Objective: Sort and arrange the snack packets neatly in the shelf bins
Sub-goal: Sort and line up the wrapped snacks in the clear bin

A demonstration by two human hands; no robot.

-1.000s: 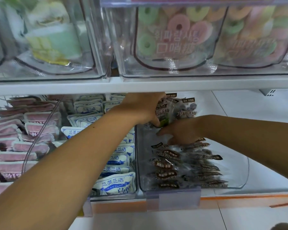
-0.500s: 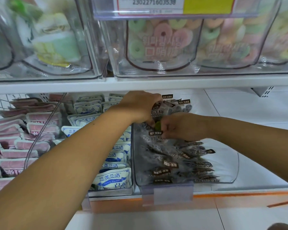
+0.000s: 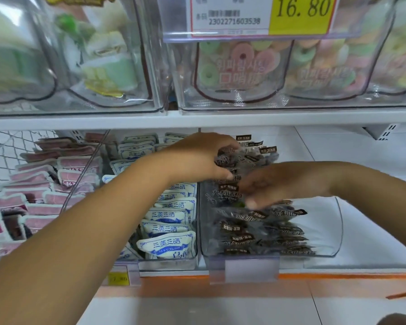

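Left grip [image 3: 197, 158] clutches dark packets [image 3: 244, 156] | right grip [image 3: 274, 186] flat, fingers spread | labels upward

Plum packets [image 3: 263, 233] in right bin [image 3: 338, 226]; white packets [image 3: 167, 245] in bin left of it.

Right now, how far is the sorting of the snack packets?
Done: white-and-blue packets stand in rows. In hand: left hand grips a bunch of clear dark-labelled plum packets; right hand presses those in the clear plastic bin. Left: placing that bunch.
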